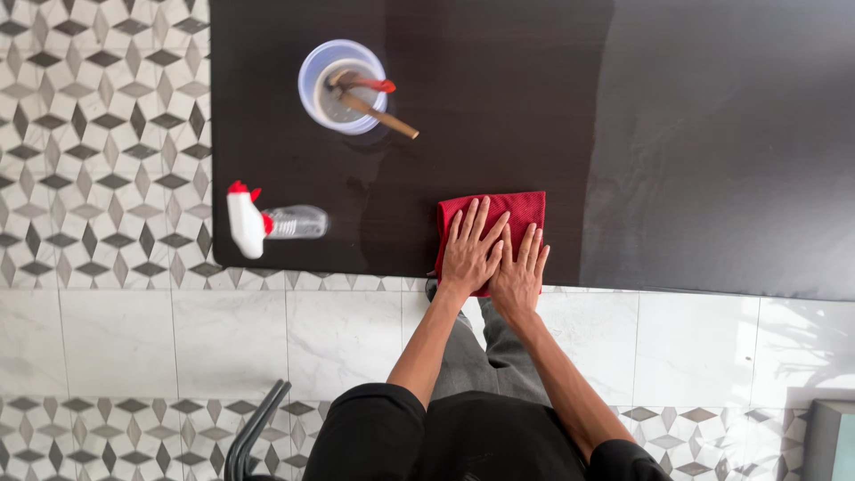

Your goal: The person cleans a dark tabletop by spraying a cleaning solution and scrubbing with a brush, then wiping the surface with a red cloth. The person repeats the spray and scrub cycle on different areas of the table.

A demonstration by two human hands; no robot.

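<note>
A folded red cloth [519, 210] lies on the dark wooden table [499, 107] near its front edge. My left hand [470, 251] rests flat on the cloth, fingers spread. My right hand [519, 272] lies flat beside it, partly overlapping, also pressing on the cloth. Both palms face down and neither hand grips anything.
A clear spray bottle with a white and red trigger head [267, 223] lies on its side at the table's left front. A pale round container [342, 86] holding a wooden-handled and a red-handled utensil stands farther back. A black chair frame [254, 432] is at lower left on tiled floor.
</note>
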